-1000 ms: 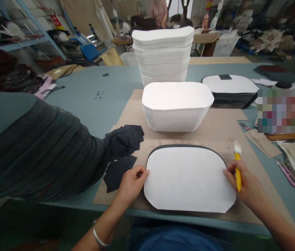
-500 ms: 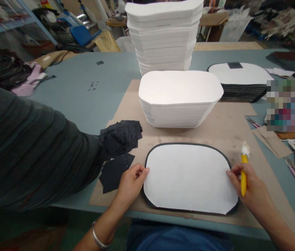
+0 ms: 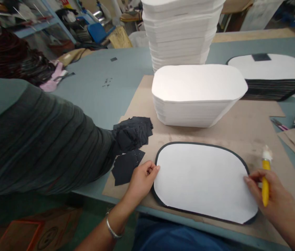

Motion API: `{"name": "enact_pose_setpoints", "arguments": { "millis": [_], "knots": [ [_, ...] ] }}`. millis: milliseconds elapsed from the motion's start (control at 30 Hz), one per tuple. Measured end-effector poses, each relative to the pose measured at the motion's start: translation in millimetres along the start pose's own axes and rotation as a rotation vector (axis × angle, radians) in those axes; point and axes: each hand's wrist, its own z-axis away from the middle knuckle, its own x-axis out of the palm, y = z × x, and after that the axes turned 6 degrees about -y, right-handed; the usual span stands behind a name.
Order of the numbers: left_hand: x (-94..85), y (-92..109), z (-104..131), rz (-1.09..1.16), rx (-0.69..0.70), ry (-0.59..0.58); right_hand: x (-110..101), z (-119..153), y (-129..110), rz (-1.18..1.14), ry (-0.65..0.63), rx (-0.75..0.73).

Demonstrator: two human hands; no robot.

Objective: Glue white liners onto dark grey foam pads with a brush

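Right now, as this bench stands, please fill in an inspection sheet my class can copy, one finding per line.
Surface: blue-green table with a brown sheet laid on it.
Job's things: white panel on a larger dark piece; yellow-handled brush; low white stack, with a taller white stack behind.
Clutter: dark cut pieces heaped left of the panel; small dark scrap farther back.
Grippers: left hand has its grip at the panel's left edge; right hand holds the brush, fingertips at the right edge.
Cables: nothing seen.
Surroundings: large dark stack at left; blue chair-like item beyond the table.
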Motion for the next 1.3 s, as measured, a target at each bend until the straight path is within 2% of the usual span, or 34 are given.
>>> {"name": "enact_pose_setpoints", "arguments": {
  "millis": [433,533,667,733,800,833,900,967,1033,1133,1233,1300],
  "knots": [
    [-1.9,-5.4,-4.0,-0.087,-0.012,-0.03,-0.6,-4.0,-24.9,-0.035,-0.01,-0.04],
    [-3.6,-5.7,-3.3,-0.267,0.021,-0.01,1.9,-4.1,-25.5,0.089,-0.027,-0.026],
    [-10.2,0.3,1.5,-0.543,-0.008,0.032,-2.6,-2.7,-26.6,0.266,-0.008,0.045],
    [-7.4,9.7,2.7,-0.652,0.103,0.148,-4.1,-2.2,-35.5,0.381,0.054,0.021],
    [4.7,22.8,1.7,-0.753,0.358,0.25,1.5,-2.3,-53.1,0.407,0.113,-0.119],
    [14.0,29.6,0.6,-0.801,0.488,0.253,7.7,-2.4,-64.2,0.376,0.118,-0.218],
    [35.5,40.4,-2.1,-0.893,0.66,0.159,25.6,-2.9,-86.9,0.295,0.064,-0.39],
    [54.8,45.0,-4.6,-0.967,0.715,0.048,45.8,-3.3,-104.2,0.259,-0.016,-0.453],
    [66.7,44.2,-6.4,-0.998,0.706,-0.016,61.3,-4.1,-112.9,0.242,-0.06,-0.455],
    [69.6,39.7,-8.2,-0.985,0.676,-0.046,67.7,-6.6,-112.5,0.217,-0.075,-0.431],
    [58.4,35.4,-9.2,-0.906,0.629,-0.053,53.9,-5.9,-101.8,0.192,-0.082,-0.401],
    [43.6,30.5,-9.0,-0.772,0.553,0.005,37.0,-0.3,-87.8,0.157,-0.062,-0.352]
  ]
}}
